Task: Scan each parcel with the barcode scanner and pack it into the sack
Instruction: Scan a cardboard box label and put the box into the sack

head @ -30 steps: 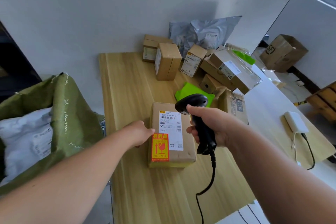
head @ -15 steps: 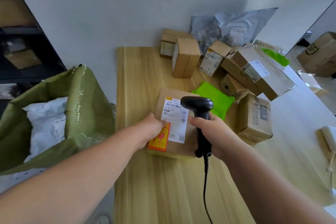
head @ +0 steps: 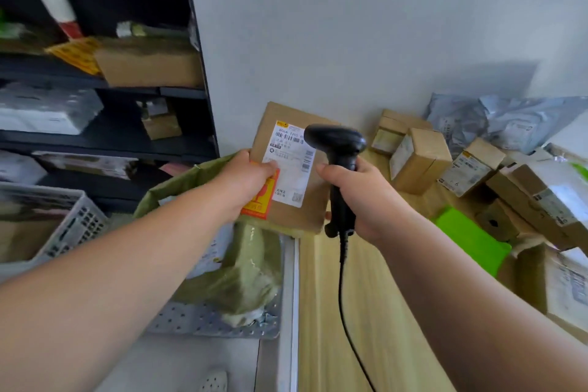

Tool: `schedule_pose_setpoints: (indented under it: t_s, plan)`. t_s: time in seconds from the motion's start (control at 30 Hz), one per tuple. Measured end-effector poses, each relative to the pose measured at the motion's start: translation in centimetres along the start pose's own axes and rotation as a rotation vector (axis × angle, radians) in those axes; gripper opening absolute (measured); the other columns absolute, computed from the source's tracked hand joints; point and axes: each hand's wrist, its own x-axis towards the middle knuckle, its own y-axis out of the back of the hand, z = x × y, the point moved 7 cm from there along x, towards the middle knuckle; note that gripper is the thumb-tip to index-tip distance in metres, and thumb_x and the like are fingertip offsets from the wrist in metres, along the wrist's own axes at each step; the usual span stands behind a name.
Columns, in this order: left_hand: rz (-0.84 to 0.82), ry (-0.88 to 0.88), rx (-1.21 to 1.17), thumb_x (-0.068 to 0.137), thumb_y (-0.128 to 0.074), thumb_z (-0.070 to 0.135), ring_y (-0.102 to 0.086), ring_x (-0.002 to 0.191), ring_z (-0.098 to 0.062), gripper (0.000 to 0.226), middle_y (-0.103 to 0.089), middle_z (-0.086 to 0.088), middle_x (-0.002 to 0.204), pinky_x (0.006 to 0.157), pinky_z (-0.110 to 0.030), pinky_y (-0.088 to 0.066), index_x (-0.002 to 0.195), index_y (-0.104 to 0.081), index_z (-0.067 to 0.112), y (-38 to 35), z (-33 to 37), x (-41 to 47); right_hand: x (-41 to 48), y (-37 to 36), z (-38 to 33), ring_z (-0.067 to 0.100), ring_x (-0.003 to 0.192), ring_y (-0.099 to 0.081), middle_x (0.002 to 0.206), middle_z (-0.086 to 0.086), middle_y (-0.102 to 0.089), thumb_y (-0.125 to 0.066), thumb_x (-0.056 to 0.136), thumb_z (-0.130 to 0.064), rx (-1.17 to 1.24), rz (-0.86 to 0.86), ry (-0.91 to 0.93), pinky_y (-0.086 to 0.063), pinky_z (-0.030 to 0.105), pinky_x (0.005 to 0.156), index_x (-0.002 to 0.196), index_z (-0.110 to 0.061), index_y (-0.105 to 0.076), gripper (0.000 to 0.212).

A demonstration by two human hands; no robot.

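My left hand (head: 246,180) grips a flat brown parcel (head: 288,165) with a white shipping label and an orange fragile sticker, holding it in the air over the open mouth of the green sack (head: 235,261). My right hand (head: 356,191) holds the black barcode scanner (head: 339,149) by its handle right beside the parcel, its head overlapping the label's upper right. The scanner's cable hangs down over the wooden table (head: 359,312). A white bag lies inside the sack.
Several brown boxes (head: 420,159), grey mailer bags (head: 496,124) and a green mailer (head: 467,239) crowd the table's right side. Dark shelves (head: 105,86) with parcels stand at left, and a grey plastic crate (head: 63,226) beside the sack.
My left hand has lifted the parcel off the table and carried it left, over the sack. The scanner hand followed beside it, and the view swung left toward the shelves.
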Motion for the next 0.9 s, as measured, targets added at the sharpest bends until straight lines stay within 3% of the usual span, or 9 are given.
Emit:
schedule_pose_setpoints:
  t_s: [0.2, 0.4, 0.57, 0.7, 0.83, 0.9]
  plan:
    - [0.045, 0.046, 0.016, 0.096, -0.057, 0.022, -0.067, 0.09, -0.023, 0.022, -0.069, -0.005, 0.104, 0.073, -0.03, -0.054, 0.117, -0.058, 0.019, 10.4, -1.6, 3.8, 3.8, -10.5, -0.3, 0.023, 0.091, -0.066, 0.092, -0.001, -0.069, -0.068, 0.091, -0.024, -0.048, -0.081, 0.005, -0.055, 0.049, 0.091, 0.096, -0.03, -0.062, 0.01]
    - [0.039, 0.186, 0.052, 0.095, -0.057, 0.028, -0.065, 0.09, -0.021, 0.017, -0.068, -0.002, 0.1, 0.071, -0.031, -0.051, 0.111, -0.053, 0.026, 15.8, -8.4, 7.9, 7.5, -17.5, 4.2, 0.018, 0.077, -0.066, 0.087, -0.001, -0.07, -0.065, 0.094, -0.021, -0.069, -0.126, -0.14, -0.052, 0.033, 0.065, 0.105, -0.023, -0.063, 0.011]
    - [0.005, 0.307, 0.103, 0.093, -0.058, 0.037, -0.065, 0.096, -0.025, 0.031, -0.068, -0.001, 0.107, 0.091, -0.043, -0.052, 0.121, -0.056, 0.024, 17.1, -15.6, 11.0, 10.1, -20.9, 9.7, 0.027, 0.098, -0.07, 0.105, 0.004, -0.074, -0.068, 0.091, -0.025, -0.149, -0.102, -0.282, -0.056, 0.048, 0.091, 0.113, -0.023, -0.064, 0.022]
    - [-0.061, 0.372, 0.144, 0.095, -0.056, 0.033, -0.063, 0.098, -0.023, 0.03, -0.066, 0.0, 0.113, 0.094, -0.042, -0.05, 0.124, -0.05, 0.028, 16.4, -20.1, 12.7, 11.6, -22.0, 13.5, 0.028, 0.096, -0.071, 0.104, 0.006, -0.075, -0.067, 0.092, -0.021, -0.17, -0.077, -0.374, -0.055, 0.05, 0.092, 0.11, -0.022, -0.063, 0.018]
    - [-0.209, 0.235, 0.247, 0.095, -0.056, 0.016, -0.056, 0.105, -0.013, 0.035, -0.058, 0.013, 0.109, 0.099, -0.034, -0.046, 0.115, -0.04, 0.04, 14.6, -21.9, 13.6, 12.3, -21.9, 14.6, 0.023, 0.095, -0.068, 0.105, 0.004, -0.072, -0.068, 0.092, -0.022, -0.213, -0.062, -0.356, -0.055, 0.045, 0.091, 0.094, -0.028, -0.06, 0.011]
    - [-0.315, 0.136, 0.412, 0.09, -0.059, 0.016, -0.056, 0.113, -0.013, 0.045, -0.06, 0.012, 0.118, 0.101, -0.035, -0.045, 0.125, -0.042, 0.039, 13.7, -23.0, 13.9, 12.4, -21.9, 14.8, 0.019, 0.092, -0.067, 0.103, 0.001, -0.072, -0.068, 0.092, -0.023, -0.224, -0.066, -0.348, -0.056, 0.039, 0.085, 0.093, -0.029, -0.059, 0.011]
